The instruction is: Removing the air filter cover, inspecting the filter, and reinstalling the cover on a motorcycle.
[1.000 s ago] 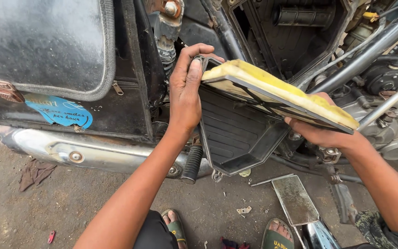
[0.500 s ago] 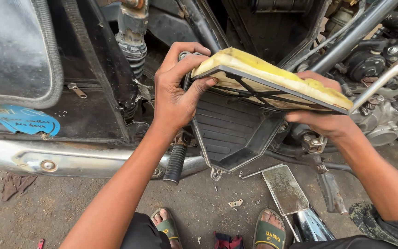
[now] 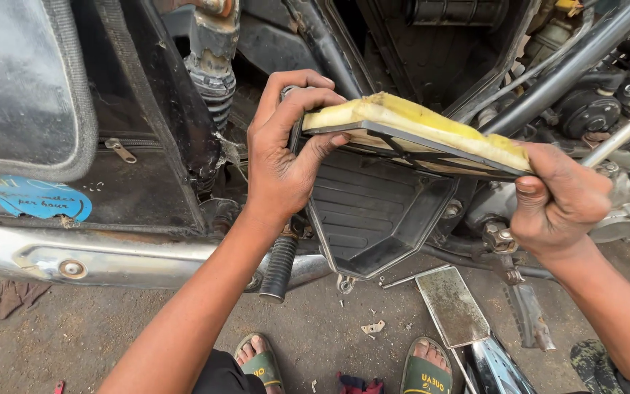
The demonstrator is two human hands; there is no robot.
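Squatting low, sandalled feet (image 3: 260, 361) on gritty ground, a flat metal plate (image 3: 452, 306) beside them. Left hand (image 3: 282, 157) wraps thumb and fingers round the near end of a yellow foam air filter (image 3: 417, 131) in its black frame; right hand (image 3: 559, 201) pinches the far end. Filter hangs tilted, just clear of the black airbox tray (image 3: 373, 219) below it. Behind: chrome exhaust pipe (image 3: 125, 259), footpeg (image 3: 278, 266), shock spring (image 3: 213, 80), motorcycle frame tube (image 3: 570, 62). Step looks like handling the filter at the housing mouth; any move needs both ends level, corners clear of the frame.
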